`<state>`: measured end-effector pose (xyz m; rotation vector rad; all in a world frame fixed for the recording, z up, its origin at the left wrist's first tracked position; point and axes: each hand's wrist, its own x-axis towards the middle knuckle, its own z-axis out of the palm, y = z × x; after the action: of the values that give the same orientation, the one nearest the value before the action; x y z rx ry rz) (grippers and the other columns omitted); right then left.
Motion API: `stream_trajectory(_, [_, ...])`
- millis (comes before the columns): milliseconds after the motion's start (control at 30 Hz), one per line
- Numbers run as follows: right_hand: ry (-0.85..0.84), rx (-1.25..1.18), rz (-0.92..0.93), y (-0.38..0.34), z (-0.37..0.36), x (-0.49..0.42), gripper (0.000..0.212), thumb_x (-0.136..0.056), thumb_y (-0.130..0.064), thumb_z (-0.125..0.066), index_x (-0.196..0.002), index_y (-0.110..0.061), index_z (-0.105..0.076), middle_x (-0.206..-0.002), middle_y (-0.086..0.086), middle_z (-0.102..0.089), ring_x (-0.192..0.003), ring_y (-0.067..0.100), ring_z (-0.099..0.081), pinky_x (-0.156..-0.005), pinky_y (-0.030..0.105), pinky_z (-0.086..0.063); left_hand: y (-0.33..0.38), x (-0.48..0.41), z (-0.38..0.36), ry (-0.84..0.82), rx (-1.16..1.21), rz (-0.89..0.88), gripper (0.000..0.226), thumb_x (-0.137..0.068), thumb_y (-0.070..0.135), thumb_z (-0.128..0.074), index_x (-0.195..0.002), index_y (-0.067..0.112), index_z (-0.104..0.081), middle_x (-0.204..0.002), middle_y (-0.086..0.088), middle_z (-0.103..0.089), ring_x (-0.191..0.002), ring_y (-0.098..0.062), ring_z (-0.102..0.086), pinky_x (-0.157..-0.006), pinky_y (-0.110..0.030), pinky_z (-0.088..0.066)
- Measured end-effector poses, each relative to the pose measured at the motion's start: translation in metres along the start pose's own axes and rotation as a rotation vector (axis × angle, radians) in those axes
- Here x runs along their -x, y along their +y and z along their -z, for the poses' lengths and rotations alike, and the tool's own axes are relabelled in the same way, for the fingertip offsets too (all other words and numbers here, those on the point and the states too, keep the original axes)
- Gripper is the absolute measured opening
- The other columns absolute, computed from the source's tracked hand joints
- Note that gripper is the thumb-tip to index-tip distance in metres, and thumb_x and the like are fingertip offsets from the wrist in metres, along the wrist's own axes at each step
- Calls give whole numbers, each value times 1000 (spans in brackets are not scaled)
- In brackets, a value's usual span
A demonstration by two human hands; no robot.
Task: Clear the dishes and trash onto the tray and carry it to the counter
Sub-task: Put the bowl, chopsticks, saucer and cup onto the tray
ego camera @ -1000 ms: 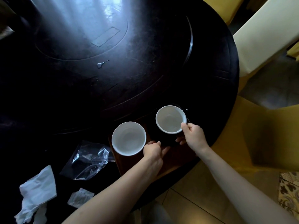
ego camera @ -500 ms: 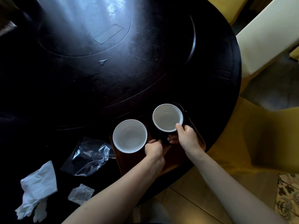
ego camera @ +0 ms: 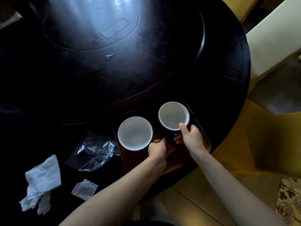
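Observation:
Two empty white bowls stand on a brown tray [ego camera: 202, 145] at the near edge of the round dark table. My right hand [ego camera: 191, 138] grips the right bowl [ego camera: 173, 115], thumb over its near rim and fingers below. A dark shape lies under that bowl; what it is cannot be made out. My left hand [ego camera: 157, 150] rests curled on the tray, touching the near right side of the left bowl [ego camera: 135, 132]; its fingertips reach into the dark shape, so what they grip is hidden. Left of the tray lie a clear plastic bag [ego camera: 93, 152], a crumpled white napkin [ego camera: 43, 180] and a small packet [ego camera: 84, 189].
The table [ego camera: 146, 62] has a round inset centre with a small spill [ego camera: 109, 57]. Yellow chairs [ego camera: 260, 144] stand at the right, close to the table's edge. A cream chair back [ego camera: 273, 38] is at the upper right. Tiled floor and a patterned rug show below.
My right hand has drawn the right bowl slightly toward the left bowl. The left hand has stayed beside the left bowl.

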<state>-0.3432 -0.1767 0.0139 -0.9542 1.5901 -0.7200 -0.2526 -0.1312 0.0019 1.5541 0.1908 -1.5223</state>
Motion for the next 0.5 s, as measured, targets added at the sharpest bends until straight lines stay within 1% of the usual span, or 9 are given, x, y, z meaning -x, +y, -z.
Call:
stream_trajectory(33, [-7, -31, 4, 0, 0, 0, 29, -92, -25, -51, -97, 3, -52, -66, 12, -64, -49, 16, -63, -46, 24, -51, 0, 1, 2, -18, -21, 11, 10, -92, 11, -47, -87, 5, -50, -73, -11, -57, -62, -20, -60, -64, -32, -56])
stream_trajectory(100, [-21, -131, -18, 1, 0, 2, 31, -92, -25, -54, -101, 4, -52, -71, 15, -64, -49, 12, -65, -45, 21, -52, 3, 2, 8, -68, -77, 40, 15, -93, 16, -45, -90, 4, -53, -66, -5, -52, -51, -12, -57, -60, -30, -56])
stream_trajectory(167, [-26, -237, -60, 1, -1, 4, 34, -91, -26, -55, -106, 4, -51, -77, 17, -64, -50, 9, -66, -45, 18, -53, 9, 7, 14, -108, -129, 66, 16, -91, 14, -44, -79, 9, -52, -56, 0, -46, -39, -7, -51, -51, -25, -55])
stream_trajectory(200, [-23, -278, -79, 2, -2, 5, 35, -91, -27, -56, -107, 5, -52, -78, 17, -64, -50, 9, -66, -46, 18, -53, 13, 11, 17, -122, -160, 80, 18, -91, 13, -44, -74, 12, -51, -55, 0, -46, -41, -8, -51, -48, -24, -53])
stream_trajectory(233, [-14, -311, -92, 3, -3, 5, 37, -90, -28, -56, -107, 5, -51, -78, 16, -64, -51, 10, -66, -46, 19, -54, 17, 15, 20, -143, -196, 93, 17, -91, 13, -44, -75, 12, -51, -58, -1, -49, -47, -11, -53, -46, -23, -52])
stream_trajectory(300, [20, -359, -101, 5, -5, 8, 38, -91, -29, -55, -108, 5, -50, -77, 15, -63, -50, 10, -66, -46, 20, -54, 25, 25, 28, -205, -277, 119, 12, -92, 14, -45, -85, 10, -53, -70, -5, -56, -57, -14, -56, -44, -22, -52])
stream_trajectory(333, [42, -377, -103, 6, -6, 9, 38, -91, -29, -54, -108, 5, -50, -75, 15, -62, -49, 10, -66, -46, 20, -55, 29, 30, 33, -240, -315, 129, 10, -92, 14, -45, -89, 9, -54, -73, -6, -57, -58, -14, -57, -44, -22, -52])
stream_trajectory(433, [114, -368, -103, 8, -10, 23, 29, -94, -26, -50, -104, 1, -49, -74, 13, -60, -45, 7, -63, -45, 19, -54, 43, 46, 56, -344, -403, 105, 13, -92, 11, -45, -85, 9, -55, -73, -7, -60, -50, -10, -61, -48, -21, -53])
stream_trajectory(500, [177, -279, -49, 8, -15, 43, 21, -95, -21, -48, -101, -2, -49, -74, 11, -60, -42, 4, -60, -43, 16, -52, 54, 60, 79, -400, -440, 37, 16, -92, 8, -44, -82, 9, -56, -71, -9, -60, -46, -9, -61, -49, -21, -53])
